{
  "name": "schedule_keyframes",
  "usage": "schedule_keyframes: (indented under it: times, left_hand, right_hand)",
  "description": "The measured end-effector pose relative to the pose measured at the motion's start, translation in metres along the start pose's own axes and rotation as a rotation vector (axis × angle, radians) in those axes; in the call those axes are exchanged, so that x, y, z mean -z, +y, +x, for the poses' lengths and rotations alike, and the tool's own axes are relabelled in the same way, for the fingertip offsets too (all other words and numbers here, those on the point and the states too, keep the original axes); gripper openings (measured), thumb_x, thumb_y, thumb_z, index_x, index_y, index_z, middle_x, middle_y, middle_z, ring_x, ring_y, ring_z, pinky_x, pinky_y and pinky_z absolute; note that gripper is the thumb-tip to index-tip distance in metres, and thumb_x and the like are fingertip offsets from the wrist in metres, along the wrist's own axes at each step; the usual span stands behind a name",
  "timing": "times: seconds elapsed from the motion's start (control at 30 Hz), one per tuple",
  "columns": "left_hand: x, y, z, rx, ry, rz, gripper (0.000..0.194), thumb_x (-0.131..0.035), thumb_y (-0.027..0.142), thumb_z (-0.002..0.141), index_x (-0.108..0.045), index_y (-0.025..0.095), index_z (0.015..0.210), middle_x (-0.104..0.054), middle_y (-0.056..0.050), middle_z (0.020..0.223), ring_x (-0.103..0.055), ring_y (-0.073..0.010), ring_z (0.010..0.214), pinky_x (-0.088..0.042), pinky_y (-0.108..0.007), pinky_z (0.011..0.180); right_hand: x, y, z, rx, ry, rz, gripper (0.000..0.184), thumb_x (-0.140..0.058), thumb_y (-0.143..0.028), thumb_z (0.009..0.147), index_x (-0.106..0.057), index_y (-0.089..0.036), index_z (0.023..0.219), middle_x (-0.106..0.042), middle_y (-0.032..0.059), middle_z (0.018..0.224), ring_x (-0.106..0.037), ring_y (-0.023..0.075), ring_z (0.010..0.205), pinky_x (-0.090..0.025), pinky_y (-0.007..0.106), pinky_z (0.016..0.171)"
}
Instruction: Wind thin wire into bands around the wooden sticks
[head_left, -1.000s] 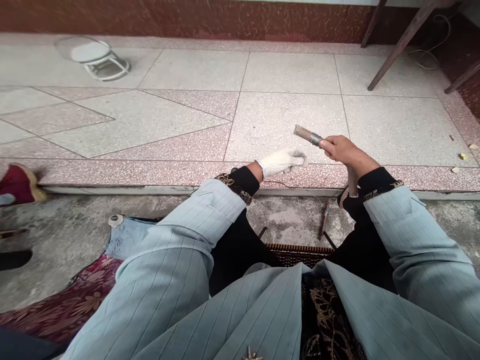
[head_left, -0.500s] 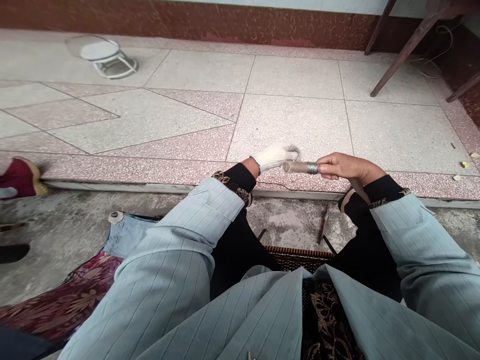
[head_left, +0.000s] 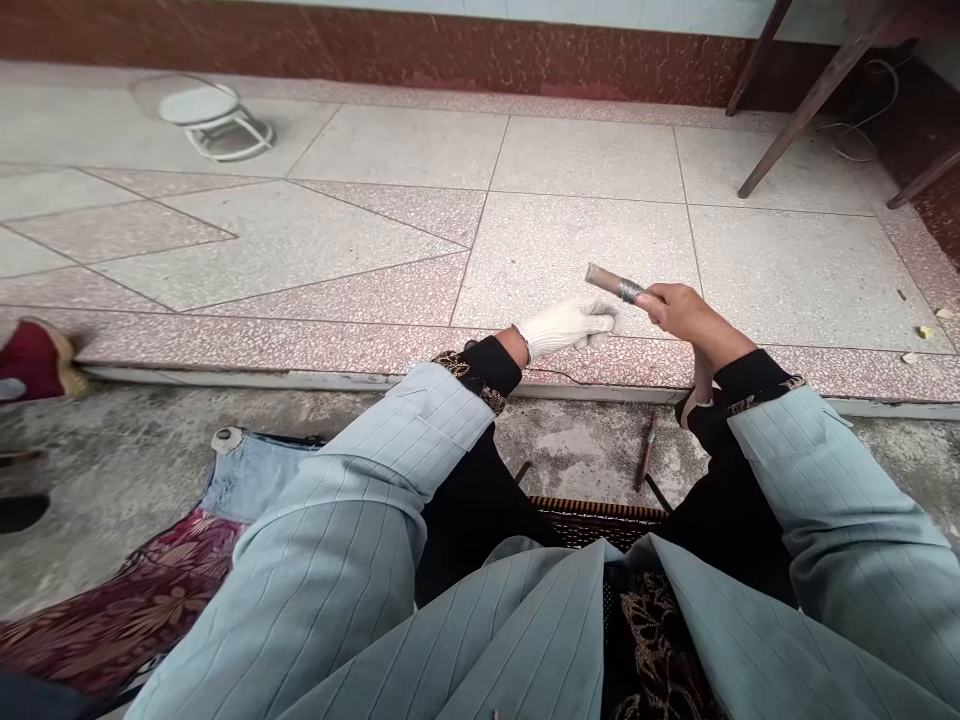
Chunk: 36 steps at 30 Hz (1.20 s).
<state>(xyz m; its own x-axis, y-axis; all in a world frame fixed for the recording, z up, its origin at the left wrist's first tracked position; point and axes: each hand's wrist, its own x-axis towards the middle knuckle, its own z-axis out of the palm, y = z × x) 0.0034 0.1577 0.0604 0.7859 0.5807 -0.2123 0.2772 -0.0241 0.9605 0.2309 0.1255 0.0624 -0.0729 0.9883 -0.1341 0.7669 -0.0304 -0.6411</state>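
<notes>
My left hand (head_left: 574,326), in a white knitted glove with greyed fingertips, is low over the edge of the terrazzo step (head_left: 420,345). Its fingers are curled together, and anything between them is hidden. To the right and slightly higher, my bare right hand (head_left: 684,310) grips a brown wooden stick with silvery wire wound round it (head_left: 609,281). The stick's free end points left and up, above the gloved fingers and apart from them. A thin dark wire or crack line (head_left: 555,375) runs along the step below my left hand.
A slim reddish-brown tool (head_left: 646,452) is on the concrete between my feet. A white stool (head_left: 217,120) stands far left, dark wooden furniture legs (head_left: 810,110) at back right. At left are a red shoe (head_left: 34,360) and denim-and-floral fabric (head_left: 187,550).
My right hand has raised the stick, and its free end has swung up, away from the gloved hand. My left hand has shifted slightly right and down.
</notes>
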Motion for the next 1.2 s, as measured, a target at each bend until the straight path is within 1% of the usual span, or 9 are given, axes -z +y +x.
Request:
schedule_keyframes:
  times: [0.2,0.33,0.47,0.57,0.7,0.8,0.9,1.03,1.2]
  left_hand:
    - [0.012,-0.005,0.000,0.033,0.010,0.075,0.014,-0.054,0.028,0.091,-0.061,0.015,0.090,-0.052,0.001,0.069,-0.045,-0.0066,0.055,-0.034,-0.021,0.050]
    - [0.028,-0.005,-0.009,0.047,0.197,0.185,0.012,-0.054,0.023,0.088,-0.063,0.015,0.088,-0.057,0.000,0.071,-0.047,-0.0076,0.057,-0.035,-0.022,0.053]
    - [0.041,-0.003,-0.029,0.068,0.211,0.344,0.014,-0.051,0.020,0.086,-0.064,0.016,0.085,-0.055,0.001,0.066,-0.048,-0.0084,0.057,-0.034,-0.022,0.054]
    - [0.042,-0.001,-0.043,0.093,0.228,0.365,0.016,-0.049,0.021,0.088,-0.065,0.015,0.087,-0.053,0.003,0.062,-0.046,-0.0080,0.054,-0.033,-0.022,0.053]
    - [0.033,0.004,-0.048,0.069,0.156,0.295,0.017,-0.050,0.024,0.091,-0.064,0.014,0.090,-0.053,0.002,0.064,-0.046,-0.0069,0.054,-0.034,-0.021,0.054]
    - [0.025,0.004,-0.043,0.051,0.158,0.188,0.015,-0.050,0.024,0.092,-0.061,0.014,0.095,-0.053,0.002,0.066,-0.047,-0.0067,0.056,-0.036,-0.020,0.055]
    - [0.025,-0.002,-0.038,0.028,0.115,0.126,0.013,-0.050,0.026,0.093,-0.058,0.016,0.095,-0.053,0.002,0.070,-0.047,-0.0065,0.057,-0.036,-0.020,0.053]
    - [0.033,-0.014,-0.035,0.058,0.037,0.133,0.016,-0.052,0.031,0.092,-0.057,0.017,0.096,-0.051,0.002,0.072,-0.046,-0.0071,0.057,-0.034,-0.020,0.051]
    - [0.039,-0.012,-0.030,0.125,0.064,0.147,0.012,-0.056,0.027,0.088,-0.061,0.016,0.092,-0.051,0.002,0.065,-0.044,-0.0076,0.053,-0.033,-0.021,0.050]
  right_hand:
    - [0.016,-0.015,-0.013,0.135,-0.221,0.614,0.042,-0.050,-0.060,0.093,-0.055,-0.019,0.089,-0.047,-0.0016,0.065,-0.038,0.0088,0.050,-0.030,0.025,0.047]
    - [0.016,-0.026,-0.013,0.252,-0.575,0.433,0.043,-0.053,-0.061,0.092,-0.054,-0.019,0.080,-0.049,-0.0021,0.065,-0.040,0.0083,0.052,-0.032,0.024,0.050]
    - [0.006,-0.031,0.000,0.301,-0.803,0.064,0.043,-0.053,-0.059,0.092,-0.056,-0.019,0.077,-0.047,-0.0027,0.062,-0.039,0.0100,0.054,-0.032,0.026,0.054]
    - [-0.001,-0.029,0.012,0.313,-0.692,-0.162,0.041,-0.051,-0.057,0.093,-0.062,-0.019,0.083,-0.054,0.0015,0.069,-0.044,0.0136,0.060,-0.032,0.029,0.057]
    - [-0.007,-0.026,0.023,0.177,-0.326,-0.417,0.041,-0.049,-0.056,0.093,-0.065,-0.019,0.096,-0.062,0.0101,0.085,-0.049,0.0197,0.070,-0.031,0.032,0.060]
    - [-0.008,-0.026,0.026,0.127,-0.154,-0.322,0.041,-0.048,-0.057,0.094,-0.063,-0.019,0.093,-0.061,0.0099,0.081,-0.049,0.0192,0.068,-0.031,0.032,0.059]
    - [-0.005,-0.027,0.024,0.125,-0.151,0.002,0.038,-0.048,-0.052,0.096,-0.055,-0.019,0.078,-0.053,0.0046,0.068,-0.045,0.0147,0.059,-0.033,0.030,0.056]
    - [0.000,-0.026,0.014,0.095,-0.220,0.405,0.032,-0.048,-0.048,0.097,-0.054,-0.019,0.086,-0.045,-0.0002,0.064,-0.038,0.0112,0.052,-0.031,0.027,0.049]
    - [0.002,-0.031,0.000,0.171,-0.404,0.520,0.038,-0.048,-0.054,0.097,-0.051,-0.020,0.080,-0.046,-0.0010,0.066,-0.038,0.0089,0.051,-0.031,0.025,0.049]
